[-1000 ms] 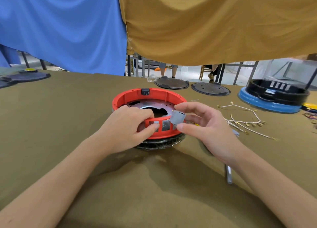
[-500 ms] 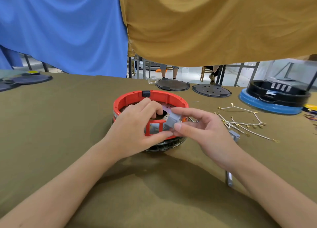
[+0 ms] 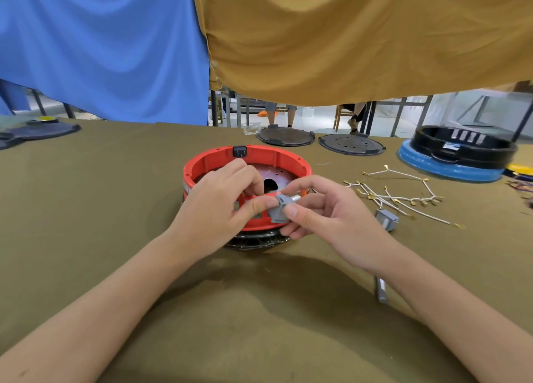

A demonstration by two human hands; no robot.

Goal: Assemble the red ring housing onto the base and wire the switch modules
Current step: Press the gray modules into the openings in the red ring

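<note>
Writing: none readable on any part.
Left hand (image 3: 215,209): fingers curled over the near rim of the red ring housing (image 3: 219,159), thumb touching the grey switch module (image 3: 278,211).
Red ring housing: seated on the dark base (image 3: 256,240), mid-table.
Right hand (image 3: 323,217): thumb and forefinger pinching the switch module at the housing's near wall.
Wires (image 3: 398,198): loose, right of the housing.
Open room: bare olive cloth (image 3: 86,209) left and near.

Matt olive cloth (image 3: 86,224); glossy, probably plastic red ring housing (image 3: 259,154).
</note>
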